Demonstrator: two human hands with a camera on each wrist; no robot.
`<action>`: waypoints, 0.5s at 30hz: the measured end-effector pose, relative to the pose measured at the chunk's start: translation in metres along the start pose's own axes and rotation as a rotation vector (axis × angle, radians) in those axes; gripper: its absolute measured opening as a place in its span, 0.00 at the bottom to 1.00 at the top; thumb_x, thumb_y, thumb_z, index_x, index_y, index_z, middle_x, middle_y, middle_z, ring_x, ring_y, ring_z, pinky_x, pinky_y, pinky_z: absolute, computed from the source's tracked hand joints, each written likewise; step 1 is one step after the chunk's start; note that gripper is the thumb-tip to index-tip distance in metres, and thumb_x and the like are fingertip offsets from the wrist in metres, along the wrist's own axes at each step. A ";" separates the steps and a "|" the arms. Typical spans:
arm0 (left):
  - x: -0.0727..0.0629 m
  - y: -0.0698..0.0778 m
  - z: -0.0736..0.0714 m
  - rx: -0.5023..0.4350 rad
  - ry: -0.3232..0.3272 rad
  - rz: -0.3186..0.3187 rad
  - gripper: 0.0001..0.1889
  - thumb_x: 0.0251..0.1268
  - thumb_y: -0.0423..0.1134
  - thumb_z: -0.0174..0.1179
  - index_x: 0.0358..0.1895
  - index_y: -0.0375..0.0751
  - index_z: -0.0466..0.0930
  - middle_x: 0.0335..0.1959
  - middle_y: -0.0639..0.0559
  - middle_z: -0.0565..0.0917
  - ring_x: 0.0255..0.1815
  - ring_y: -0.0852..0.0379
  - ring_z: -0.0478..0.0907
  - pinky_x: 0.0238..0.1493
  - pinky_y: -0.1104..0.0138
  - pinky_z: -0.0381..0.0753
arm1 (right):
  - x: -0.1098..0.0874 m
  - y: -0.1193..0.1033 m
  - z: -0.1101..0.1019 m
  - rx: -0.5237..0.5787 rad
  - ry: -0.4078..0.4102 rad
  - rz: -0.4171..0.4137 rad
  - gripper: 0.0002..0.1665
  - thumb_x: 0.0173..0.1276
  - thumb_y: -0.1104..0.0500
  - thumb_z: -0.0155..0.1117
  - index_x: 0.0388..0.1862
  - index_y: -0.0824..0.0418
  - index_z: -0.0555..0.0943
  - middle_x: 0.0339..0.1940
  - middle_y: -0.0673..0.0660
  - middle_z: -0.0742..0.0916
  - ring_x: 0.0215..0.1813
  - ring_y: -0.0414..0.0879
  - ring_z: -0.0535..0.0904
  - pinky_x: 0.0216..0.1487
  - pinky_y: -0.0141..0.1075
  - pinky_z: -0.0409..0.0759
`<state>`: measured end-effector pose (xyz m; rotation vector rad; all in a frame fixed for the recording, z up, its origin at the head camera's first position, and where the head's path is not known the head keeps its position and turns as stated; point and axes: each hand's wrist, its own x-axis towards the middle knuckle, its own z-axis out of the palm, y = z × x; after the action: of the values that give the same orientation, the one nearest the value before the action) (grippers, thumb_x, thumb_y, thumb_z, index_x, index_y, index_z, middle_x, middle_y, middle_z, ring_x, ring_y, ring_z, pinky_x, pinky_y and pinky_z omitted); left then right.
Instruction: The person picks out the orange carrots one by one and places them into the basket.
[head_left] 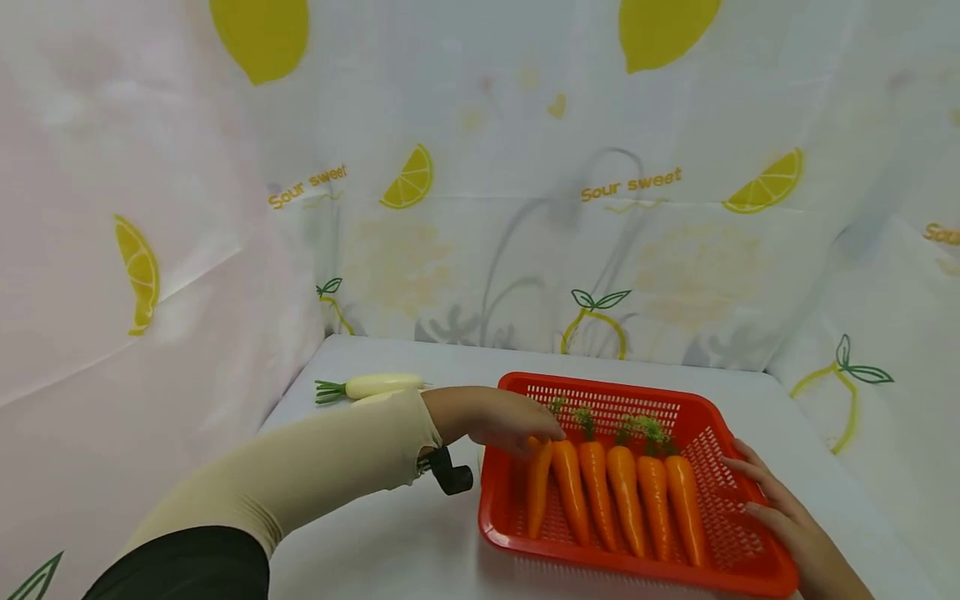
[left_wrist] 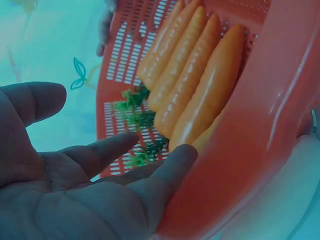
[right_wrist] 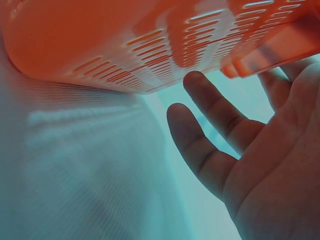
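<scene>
A red plastic basket (head_left: 592,560) with slotted walls stands on the table, with several orange carrots (head_left: 622,492) lined up side by side inside. Green leafy tops (head_left: 648,429) point toward its far wall. My left hand (head_left: 513,421) reaches over the basket's left side, by the top of the leftmost carrot. In the left wrist view its fingers (left_wrist: 170,172) are extended, the thumb apart, and nothing is in the palm. At the right end, my right hand (head_left: 787,517) holds the basket rim, fingertips over the edge; two fingers (right_wrist: 195,142) extend below the rim outside.
A white radish (head_left: 382,384) with green stems lies on the table (head_left: 375,533) left of the basket. Another pale one shows partly behind the left forearm. A lemon-print cloth (head_left: 480,250) hangs around the table's back and sides. A small black device (head_left: 450,475) sits at the left wrist.
</scene>
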<state>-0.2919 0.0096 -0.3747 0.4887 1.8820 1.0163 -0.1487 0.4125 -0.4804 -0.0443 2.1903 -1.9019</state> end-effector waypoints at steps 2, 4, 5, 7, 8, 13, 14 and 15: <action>0.000 -0.001 0.000 -0.040 -0.015 -0.028 0.26 0.79 0.45 0.59 0.71 0.34 0.73 0.71 0.39 0.73 0.74 0.39 0.70 0.72 0.44 0.73 | 0.000 -0.001 0.003 -0.002 0.016 0.013 0.34 0.88 0.53 0.42 0.87 0.46 0.50 0.85 0.29 0.43 0.58 0.22 0.75 0.51 0.56 0.87; 0.000 -0.002 -0.001 -0.072 -0.023 -0.040 0.26 0.79 0.47 0.58 0.72 0.35 0.72 0.72 0.39 0.72 0.74 0.36 0.70 0.72 0.43 0.72 | -0.001 -0.002 0.006 -0.018 0.034 0.019 0.34 0.87 0.53 0.43 0.87 0.47 0.50 0.86 0.32 0.41 0.58 0.21 0.74 0.51 0.57 0.87; 0.000 -0.003 -0.002 -0.089 -0.022 -0.041 0.27 0.80 0.47 0.57 0.72 0.35 0.72 0.73 0.38 0.71 0.74 0.34 0.70 0.72 0.43 0.72 | -0.002 -0.003 0.006 -0.026 0.045 0.025 0.34 0.87 0.52 0.44 0.87 0.48 0.51 0.86 0.32 0.41 0.58 0.20 0.74 0.51 0.57 0.87; -0.001 -0.003 -0.004 -0.104 -0.018 -0.032 0.28 0.80 0.49 0.56 0.73 0.35 0.72 0.74 0.36 0.70 0.73 0.33 0.71 0.71 0.44 0.74 | -0.002 -0.003 0.006 -0.036 0.056 0.032 0.34 0.87 0.52 0.45 0.87 0.48 0.51 0.86 0.31 0.42 0.57 0.21 0.74 0.50 0.57 0.87; -0.001 -0.004 -0.006 -0.108 -0.006 -0.022 0.28 0.80 0.50 0.56 0.73 0.35 0.72 0.74 0.36 0.70 0.73 0.33 0.72 0.70 0.44 0.75 | -0.002 -0.003 0.006 -0.043 0.057 0.031 0.34 0.87 0.52 0.45 0.87 0.48 0.51 0.86 0.31 0.42 0.57 0.21 0.74 0.50 0.57 0.87; -0.006 -0.007 -0.017 -0.160 0.117 0.126 0.28 0.82 0.51 0.54 0.72 0.35 0.71 0.73 0.34 0.73 0.69 0.36 0.77 0.67 0.48 0.79 | -0.003 -0.002 -0.001 -0.054 0.005 -0.001 0.34 0.88 0.53 0.41 0.87 0.48 0.49 0.84 0.26 0.42 0.59 0.18 0.72 0.50 0.52 0.88; -0.008 -0.009 -0.020 -0.177 0.142 0.176 0.27 0.82 0.50 0.53 0.72 0.35 0.71 0.73 0.34 0.73 0.69 0.35 0.78 0.67 0.49 0.79 | -0.004 -0.003 -0.002 -0.059 -0.008 -0.011 0.34 0.89 0.53 0.39 0.88 0.48 0.48 0.84 0.25 0.42 0.60 0.16 0.69 0.50 0.50 0.88; -0.012 -0.012 -0.022 -0.193 0.166 0.226 0.26 0.83 0.49 0.52 0.72 0.35 0.71 0.73 0.35 0.74 0.70 0.36 0.77 0.68 0.50 0.78 | -0.005 -0.003 -0.004 -0.070 -0.020 -0.017 0.34 0.89 0.53 0.38 0.88 0.49 0.48 0.84 0.25 0.41 0.61 0.15 0.67 0.51 0.47 0.88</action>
<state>-0.3034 -0.0152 -0.3726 0.5235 1.8776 1.4112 -0.1453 0.4169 -0.4766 -0.0943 2.2495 -1.8253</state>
